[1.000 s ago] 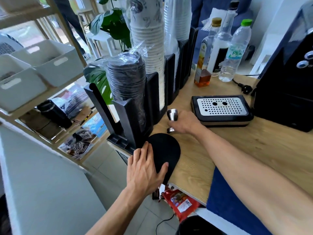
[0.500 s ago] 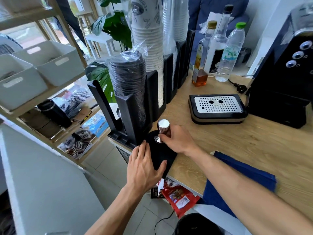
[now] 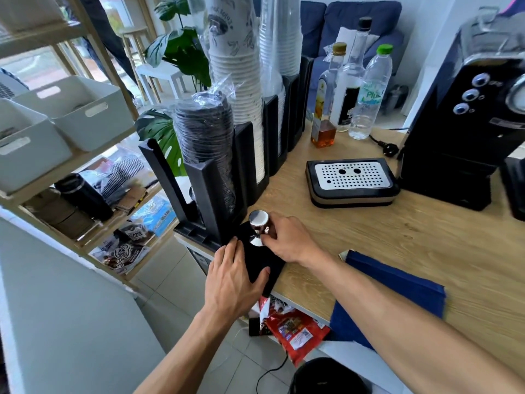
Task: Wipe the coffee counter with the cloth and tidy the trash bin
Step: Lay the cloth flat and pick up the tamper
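A steel coffee tamper (image 3: 258, 226) stands on a black mat (image 3: 270, 267) at the left corner of the wooden counter (image 3: 412, 237). My right hand (image 3: 287, 240) is closed around the tamper's side. My left hand (image 3: 231, 280) lies flat on the mat's left edge, fingers spread, thumb over the mat. A blue cloth (image 3: 395, 297) lies folded on the counter under my right forearm and hangs over the front edge. The black trash bin (image 3: 324, 376) shows at the bottom, below the counter.
A black cup and lid holder (image 3: 241, 155) stands right behind the mat. A drip tray (image 3: 352, 186), a black coffee machine (image 3: 466, 120) and three bottles (image 3: 346, 89) sit further back. Red wrappers (image 3: 295, 331) lie under the counter. Shelves with white bins (image 3: 76, 109) stand left.
My right hand carried the tamper from beside the drip tray onto the black mat and still holds it. The left hand stayed on the mat. The view shifted, showing more of the cloth.
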Demonstrator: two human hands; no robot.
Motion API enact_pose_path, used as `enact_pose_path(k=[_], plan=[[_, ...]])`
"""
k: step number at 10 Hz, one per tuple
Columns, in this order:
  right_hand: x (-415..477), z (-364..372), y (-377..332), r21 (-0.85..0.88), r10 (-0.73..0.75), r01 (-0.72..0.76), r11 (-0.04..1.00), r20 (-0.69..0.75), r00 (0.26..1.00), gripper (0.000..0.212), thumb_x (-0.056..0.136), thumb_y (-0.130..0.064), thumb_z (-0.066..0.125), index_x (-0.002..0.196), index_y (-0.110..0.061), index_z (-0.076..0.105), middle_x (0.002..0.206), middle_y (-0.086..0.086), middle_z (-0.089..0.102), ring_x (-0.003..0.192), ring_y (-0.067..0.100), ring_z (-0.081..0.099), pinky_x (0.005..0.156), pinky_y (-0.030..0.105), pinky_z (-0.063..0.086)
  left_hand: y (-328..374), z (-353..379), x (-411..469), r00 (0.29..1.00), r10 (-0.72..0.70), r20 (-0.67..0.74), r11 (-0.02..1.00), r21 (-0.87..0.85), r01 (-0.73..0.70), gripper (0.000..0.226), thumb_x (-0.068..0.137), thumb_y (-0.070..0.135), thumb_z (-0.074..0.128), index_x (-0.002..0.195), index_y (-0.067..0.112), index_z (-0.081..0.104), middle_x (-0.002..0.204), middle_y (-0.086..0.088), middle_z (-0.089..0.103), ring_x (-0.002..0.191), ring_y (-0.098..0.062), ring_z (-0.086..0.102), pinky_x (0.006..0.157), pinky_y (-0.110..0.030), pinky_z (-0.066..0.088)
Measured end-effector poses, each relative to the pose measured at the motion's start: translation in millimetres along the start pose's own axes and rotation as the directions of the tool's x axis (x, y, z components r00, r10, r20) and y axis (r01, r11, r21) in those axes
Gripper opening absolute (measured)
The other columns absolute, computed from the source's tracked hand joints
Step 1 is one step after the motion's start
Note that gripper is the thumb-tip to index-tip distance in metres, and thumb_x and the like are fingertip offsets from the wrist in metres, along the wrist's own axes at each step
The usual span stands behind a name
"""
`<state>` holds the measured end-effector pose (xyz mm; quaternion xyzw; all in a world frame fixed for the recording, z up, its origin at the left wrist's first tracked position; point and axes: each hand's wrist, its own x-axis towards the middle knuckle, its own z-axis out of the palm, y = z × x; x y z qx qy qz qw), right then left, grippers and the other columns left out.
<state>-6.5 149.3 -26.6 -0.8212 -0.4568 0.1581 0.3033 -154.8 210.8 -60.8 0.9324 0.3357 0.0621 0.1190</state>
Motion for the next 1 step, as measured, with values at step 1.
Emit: enact_pose_path(k=[1], plan=[[-9.3,-15.2,6.9,0.014,0.058,-0.057,0.998,-0.075,0.995,0.02,0.089,-0.026,0.051,0.093,-0.011,0.064,0.075,0.006,0.068,0.072,0.023,0.06,0.064,0.033,0.046,0.6,-5.4,-6.2,0.992,0.009,-0.129,0.997,-0.075,-0.019,0.05,0.092,0.05,0.05,0.123,0.013,0.061,0.132,-0.005,0.058,0.123,-0.024,0.051,0.1,-0.036,0.044]])
